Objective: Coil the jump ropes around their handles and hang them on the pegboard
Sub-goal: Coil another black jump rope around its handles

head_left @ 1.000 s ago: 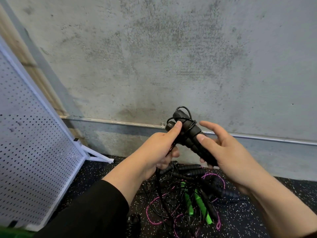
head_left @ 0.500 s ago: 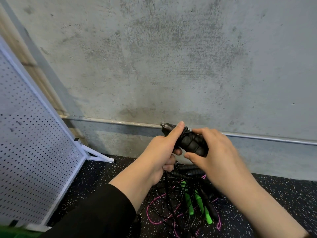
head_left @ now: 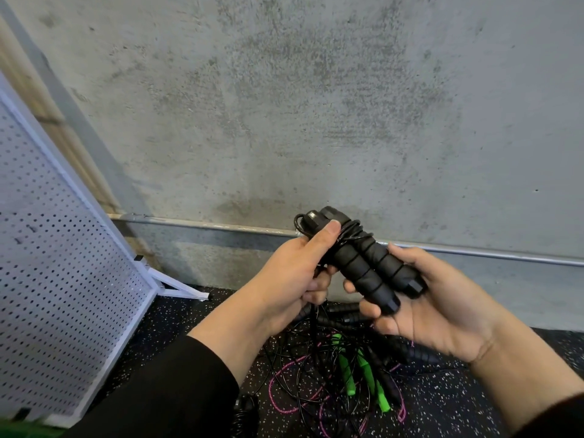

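Hands meet at chest height around one pair of black foam handles (head_left: 368,267), laid side by side with their long axis running from upper left down to lower right. The left hand (head_left: 294,276) closes its grip on the upper ends, thumb pressed over the thin black cord (head_left: 349,230) wound there. The right hand (head_left: 433,308) cups the lower ends in a loose, half-open grip, fingers curled under. A strand drops from the left fist toward the floor. The white pegboard (head_left: 63,279) leans well to the left, so the left hand is nearer for hanging. Below lies a tangle of ropes (head_left: 335,380), green handles (head_left: 363,371) and pink cord (head_left: 284,403) on the speckled floor (head_left: 442,406). No brand or writing is legible anywhere.
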A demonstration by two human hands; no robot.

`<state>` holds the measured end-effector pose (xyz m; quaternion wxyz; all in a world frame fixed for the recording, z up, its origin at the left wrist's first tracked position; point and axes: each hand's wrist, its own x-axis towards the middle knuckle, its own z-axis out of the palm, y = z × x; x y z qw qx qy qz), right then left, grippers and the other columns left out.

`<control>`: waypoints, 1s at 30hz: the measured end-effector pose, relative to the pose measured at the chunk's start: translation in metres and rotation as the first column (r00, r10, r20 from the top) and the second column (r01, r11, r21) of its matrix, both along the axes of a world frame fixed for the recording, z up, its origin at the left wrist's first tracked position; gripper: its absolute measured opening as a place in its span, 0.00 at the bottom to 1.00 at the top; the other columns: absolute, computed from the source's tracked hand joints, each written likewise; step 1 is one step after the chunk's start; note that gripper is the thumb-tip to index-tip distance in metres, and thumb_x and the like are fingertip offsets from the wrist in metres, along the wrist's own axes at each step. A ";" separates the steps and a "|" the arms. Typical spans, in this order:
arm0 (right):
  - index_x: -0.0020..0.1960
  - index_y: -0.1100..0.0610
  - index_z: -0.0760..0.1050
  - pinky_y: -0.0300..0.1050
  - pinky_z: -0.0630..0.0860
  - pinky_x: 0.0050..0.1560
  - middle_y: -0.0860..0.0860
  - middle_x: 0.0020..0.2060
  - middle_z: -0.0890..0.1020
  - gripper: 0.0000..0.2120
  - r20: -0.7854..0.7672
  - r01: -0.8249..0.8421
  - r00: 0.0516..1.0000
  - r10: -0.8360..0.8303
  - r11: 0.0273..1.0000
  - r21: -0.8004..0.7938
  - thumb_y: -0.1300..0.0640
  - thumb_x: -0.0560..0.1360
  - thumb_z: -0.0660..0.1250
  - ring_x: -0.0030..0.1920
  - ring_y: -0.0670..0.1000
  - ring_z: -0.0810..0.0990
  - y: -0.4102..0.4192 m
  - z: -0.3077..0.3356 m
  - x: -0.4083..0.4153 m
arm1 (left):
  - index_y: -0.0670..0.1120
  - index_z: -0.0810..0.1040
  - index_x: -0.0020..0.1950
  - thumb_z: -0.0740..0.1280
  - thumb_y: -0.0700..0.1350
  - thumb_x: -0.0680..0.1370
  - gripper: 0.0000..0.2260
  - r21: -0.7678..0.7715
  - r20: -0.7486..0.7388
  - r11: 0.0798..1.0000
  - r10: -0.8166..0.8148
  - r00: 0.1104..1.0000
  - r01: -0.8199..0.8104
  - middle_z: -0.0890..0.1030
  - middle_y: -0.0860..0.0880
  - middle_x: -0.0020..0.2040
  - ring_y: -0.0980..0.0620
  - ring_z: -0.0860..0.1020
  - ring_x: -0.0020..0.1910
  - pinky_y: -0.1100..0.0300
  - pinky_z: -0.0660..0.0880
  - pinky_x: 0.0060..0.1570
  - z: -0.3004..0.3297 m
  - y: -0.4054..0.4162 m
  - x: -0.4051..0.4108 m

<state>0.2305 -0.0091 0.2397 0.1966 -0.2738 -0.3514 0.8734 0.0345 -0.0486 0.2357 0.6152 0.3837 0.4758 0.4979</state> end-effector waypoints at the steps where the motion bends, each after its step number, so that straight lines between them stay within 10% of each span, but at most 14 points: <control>1: 0.68 0.63 0.76 0.44 0.75 0.33 0.62 0.50 0.81 0.28 -0.001 0.024 1.000 -0.024 0.999 0.021 0.46 0.75 0.71 0.37 0.54 0.77 0.001 -0.001 -0.001 | 0.44 0.72 0.49 0.65 0.61 0.78 0.19 0.005 -0.009 1.000 0.006 1.000 -0.006 0.70 0.49 0.34 0.56 0.59 0.26 0.63 0.54 0.26 0.001 0.000 0.000; 8: 0.69 0.59 0.74 0.43 0.66 0.30 0.64 0.47 0.79 0.21 0.013 0.326 0.940 -0.340 0.910 0.256 0.51 0.79 0.61 0.34 0.53 0.72 0.002 0.000 -0.018 | 0.53 0.81 0.40 0.59 0.71 0.77 0.24 -0.097 -0.144 0.994 -0.056 0.988 0.043 0.70 0.50 0.33 0.55 0.57 0.25 0.60 0.53 0.28 -0.001 -0.002 0.001; 11: 0.65 0.52 0.74 0.46 0.67 0.32 0.66 0.48 0.81 0.12 0.164 0.406 0.827 -0.537 0.774 0.486 0.53 0.82 0.62 0.35 0.53 0.74 0.011 -0.001 -0.013 | 0.50 0.82 0.57 0.57 0.71 0.78 0.28 -0.153 -0.172 0.985 -0.106 0.979 0.079 0.66 0.52 0.31 0.56 0.56 0.24 0.63 0.54 0.24 -0.002 -0.003 0.005; 16: 0.61 0.43 0.70 0.39 0.68 0.34 0.50 0.39 0.79 0.12 0.437 -0.006 0.646 -0.625 0.569 0.822 0.52 0.80 0.68 0.28 0.41 0.72 0.013 -0.013 -0.010 | 0.44 0.81 0.62 0.57 0.74 0.76 0.36 -0.205 -0.168 0.976 -0.109 0.980 0.074 0.62 0.53 0.31 0.57 0.54 0.25 0.63 0.52 0.24 -0.001 -0.002 0.005; 20: 0.59 0.38 0.70 0.39 0.68 0.42 0.45 0.46 0.78 0.17 0.433 -0.239 0.565 -0.702 0.363 0.900 0.50 0.76 0.73 0.43 0.43 0.75 0.002 -0.022 -0.022 | 0.44 0.81 0.55 0.59 0.75 0.74 0.35 -0.235 -0.144 0.972 -0.049 0.988 0.014 0.61 0.53 0.30 0.56 0.54 0.25 0.64 0.52 0.23 -0.003 0.001 0.005; 30: 0.73 0.37 0.70 0.42 0.66 0.59 0.42 0.57 0.67 0.26 0.349 -0.436 0.605 -0.715 0.069 0.897 0.45 0.76 0.71 0.59 0.47 0.66 -0.011 -0.033 -0.040 | 0.50 0.71 0.38 0.70 0.62 0.77 0.19 -0.249 -0.147 0.940 0.203 0.968 -0.234 0.63 0.53 0.26 0.55 0.55 0.24 0.65 0.53 0.22 -0.013 0.002 -0.003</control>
